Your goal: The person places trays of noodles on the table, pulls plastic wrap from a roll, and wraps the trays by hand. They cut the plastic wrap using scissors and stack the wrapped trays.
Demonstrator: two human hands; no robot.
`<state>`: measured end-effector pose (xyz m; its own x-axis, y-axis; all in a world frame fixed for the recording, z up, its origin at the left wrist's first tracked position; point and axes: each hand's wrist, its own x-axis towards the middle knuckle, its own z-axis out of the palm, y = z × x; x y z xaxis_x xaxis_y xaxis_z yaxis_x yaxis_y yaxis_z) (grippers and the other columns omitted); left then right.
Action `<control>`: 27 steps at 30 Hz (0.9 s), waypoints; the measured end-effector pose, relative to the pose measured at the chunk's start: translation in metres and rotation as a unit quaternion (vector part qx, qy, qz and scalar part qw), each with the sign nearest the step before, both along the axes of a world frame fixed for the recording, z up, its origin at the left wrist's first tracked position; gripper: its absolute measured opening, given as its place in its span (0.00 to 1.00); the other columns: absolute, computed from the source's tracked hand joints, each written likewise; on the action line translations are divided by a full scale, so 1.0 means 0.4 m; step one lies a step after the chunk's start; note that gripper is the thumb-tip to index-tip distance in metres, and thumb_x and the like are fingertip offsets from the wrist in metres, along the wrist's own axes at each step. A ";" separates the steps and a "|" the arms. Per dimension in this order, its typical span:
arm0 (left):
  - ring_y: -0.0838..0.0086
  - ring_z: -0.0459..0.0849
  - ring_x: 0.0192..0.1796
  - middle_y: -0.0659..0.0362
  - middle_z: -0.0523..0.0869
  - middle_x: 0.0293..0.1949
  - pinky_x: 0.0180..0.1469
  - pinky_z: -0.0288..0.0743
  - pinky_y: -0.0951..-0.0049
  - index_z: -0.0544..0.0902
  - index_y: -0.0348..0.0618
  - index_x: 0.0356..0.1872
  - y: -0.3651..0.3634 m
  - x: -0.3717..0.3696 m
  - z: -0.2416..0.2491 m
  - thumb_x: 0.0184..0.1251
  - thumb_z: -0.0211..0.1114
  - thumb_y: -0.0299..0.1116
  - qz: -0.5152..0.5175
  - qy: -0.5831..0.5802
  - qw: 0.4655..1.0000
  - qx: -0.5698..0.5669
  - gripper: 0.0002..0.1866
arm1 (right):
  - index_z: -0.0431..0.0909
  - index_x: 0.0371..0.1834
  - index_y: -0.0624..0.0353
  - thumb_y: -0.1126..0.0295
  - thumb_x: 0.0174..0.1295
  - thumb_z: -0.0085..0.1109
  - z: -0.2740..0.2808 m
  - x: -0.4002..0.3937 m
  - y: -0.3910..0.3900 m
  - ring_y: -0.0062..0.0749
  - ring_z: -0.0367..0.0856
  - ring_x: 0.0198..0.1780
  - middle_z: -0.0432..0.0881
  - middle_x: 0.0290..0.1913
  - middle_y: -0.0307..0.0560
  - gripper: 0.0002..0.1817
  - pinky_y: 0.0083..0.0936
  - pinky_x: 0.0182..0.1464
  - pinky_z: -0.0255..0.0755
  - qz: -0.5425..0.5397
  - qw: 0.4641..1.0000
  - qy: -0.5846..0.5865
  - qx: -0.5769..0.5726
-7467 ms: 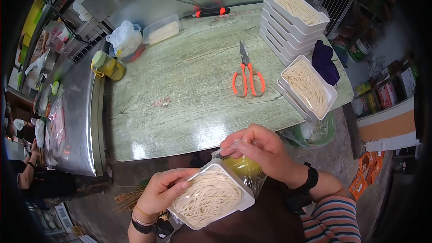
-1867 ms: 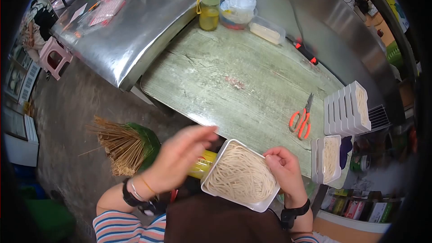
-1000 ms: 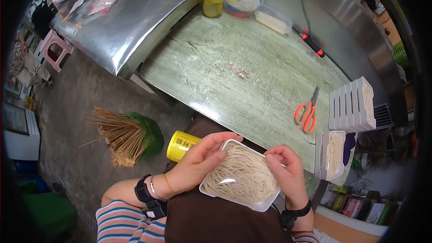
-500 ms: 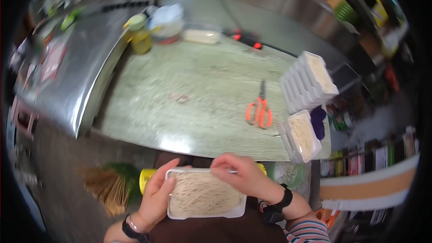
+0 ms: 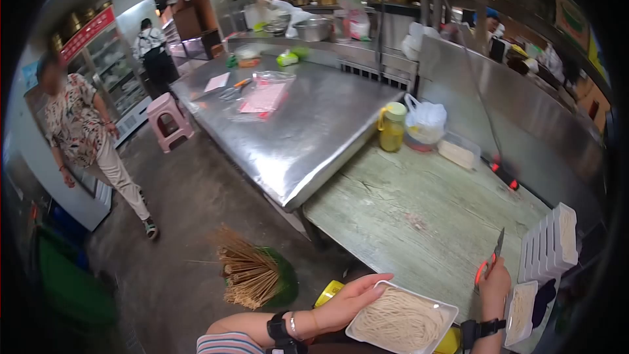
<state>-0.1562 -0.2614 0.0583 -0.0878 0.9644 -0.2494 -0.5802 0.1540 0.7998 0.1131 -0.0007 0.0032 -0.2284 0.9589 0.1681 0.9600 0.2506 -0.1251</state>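
Note:
My left hand (image 5: 350,301) grips the upper left side of a white plastic tray (image 5: 440,307), with the thumb over its rim. Pale noodle-like strands (image 5: 400,321) fill this tray, which tilts over my lap at the table's front edge. On the right of the table, my right hand (image 5: 496,280) closes on the orange handles of a pair of scissors (image 5: 500,244). The dark blades point away from me. Beside my right wrist stands another filled white tray (image 5: 521,314), and a stack of white trays (image 5: 549,242) stands behind it.
Bundled wooden skewers (image 5: 252,272) stand on the floor to the left. A steel table (image 5: 288,137) adjoins the green worktop (image 5: 393,190). A yellow-green jar (image 5: 392,128), a bagged tub (image 5: 426,124) and a clear container (image 5: 458,151) line the back. One person (image 5: 82,118) walks at the left.
My view has swung left. My right hand has left the filled tray and reached the scissors on the table. My left hand still holds the tray, now tilted.

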 end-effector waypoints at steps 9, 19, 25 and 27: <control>0.71 0.80 0.54 0.54 0.79 0.54 0.58 0.76 0.68 0.67 0.38 0.65 0.095 -0.014 0.071 0.76 0.52 0.37 0.016 -0.030 0.999 0.036 0.22 | 0.63 0.64 0.63 0.71 0.57 0.64 0.041 0.082 -0.016 0.41 0.84 0.42 0.84 0.41 0.56 0.31 0.30 0.41 0.77 0.024 0.781 0.499 -0.375; 0.66 0.81 0.54 0.49 0.80 0.54 0.59 0.76 0.67 0.70 0.33 0.62 0.217 -0.062 0.102 0.75 0.52 0.38 0.015 -0.025 0.996 0.090 0.22 | 0.68 0.64 0.61 0.65 0.46 0.75 0.226 0.243 -0.298 0.26 0.77 0.43 0.78 0.44 0.43 0.40 0.23 0.46 0.72 0.070 0.731 0.616 -0.284; 0.63 0.80 0.56 0.48 0.80 0.55 0.61 0.75 0.63 0.69 0.34 0.63 0.231 -0.065 0.126 0.75 0.51 0.40 0.017 -0.036 0.992 0.116 0.23 | 0.76 0.50 0.55 0.56 0.31 0.79 0.383 0.281 -0.399 0.46 0.76 0.45 0.76 0.42 0.48 0.38 0.36 0.48 0.69 0.236 0.966 0.030 -0.104; 0.62 0.80 0.57 0.48 0.79 0.56 0.61 0.74 0.62 0.68 0.36 0.64 0.233 -0.063 0.138 0.75 0.51 0.41 0.001 -0.045 0.992 0.116 0.23 | 0.77 0.49 0.55 0.55 0.31 0.78 0.374 0.278 -0.406 0.48 0.74 0.46 0.75 0.41 0.48 0.36 0.39 0.48 0.68 0.231 0.968 0.010 -0.099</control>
